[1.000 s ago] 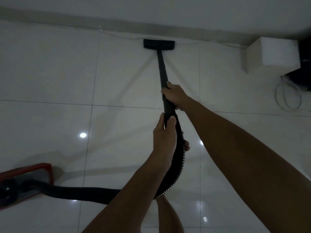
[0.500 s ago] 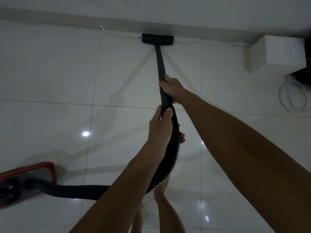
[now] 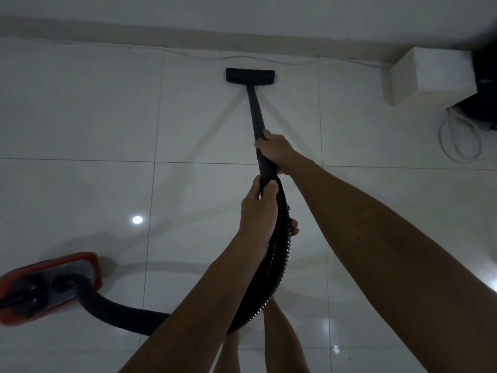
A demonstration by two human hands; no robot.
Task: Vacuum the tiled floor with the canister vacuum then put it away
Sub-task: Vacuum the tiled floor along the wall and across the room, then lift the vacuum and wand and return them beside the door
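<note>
The black floor nozzle [image 3: 250,75] rests flat on the white tiled floor [image 3: 80,117], a short way off the baseboard. Its black wand [image 3: 254,111] runs back toward me. My right hand [image 3: 277,150] grips the wand's upper part. Just behind it, my left hand [image 3: 259,211] is wrapped round the cuff where the ribbed black hose [image 3: 279,265] joins. The hose loops down under my left forearm and runs left to the red canister vacuum [image 3: 51,286] at the lower left edge.
A white box [image 3: 430,74] stands against the wall at the right, beside a dark object [image 3: 484,100] and a loop of pale cable [image 3: 460,138]. A thin cord [image 3: 188,53] lies along the baseboard. My legs [image 3: 282,343] show below the hose.
The nozzle went forward to the baseboard half a second ago and has now come back a little. Both hands kept their grip and moved with the wand.
</note>
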